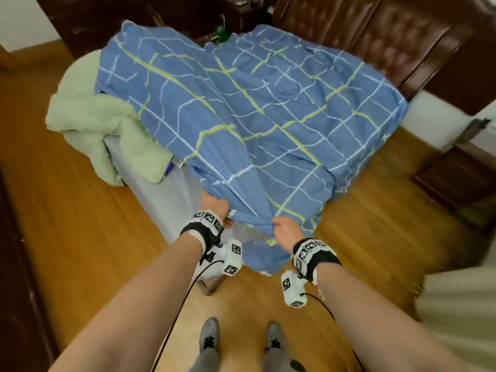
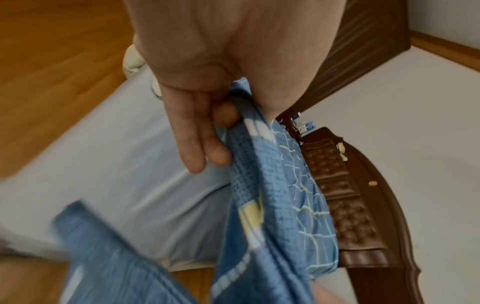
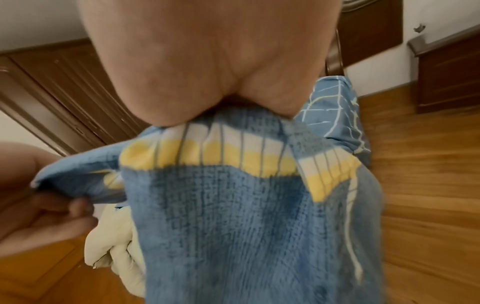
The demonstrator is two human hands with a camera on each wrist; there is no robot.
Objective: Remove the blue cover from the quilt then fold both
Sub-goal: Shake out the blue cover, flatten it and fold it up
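Left hand [image 1: 214, 204] and right hand [image 1: 285, 228] both clamp blue cover [image 1: 255, 108] hem at bed [image 1: 161, 191] foot edge; spread hands apart, pull taut, clear of green quilt [image 1: 88, 124].

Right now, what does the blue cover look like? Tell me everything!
The cover is blue woven cloth with a grid of white and yellow-green lines. It lies rumpled over the bed, billowed up at the far end, its near edge hanging off the foot. The left hand and right hand both grip that edge. The green quilt lies beside it.
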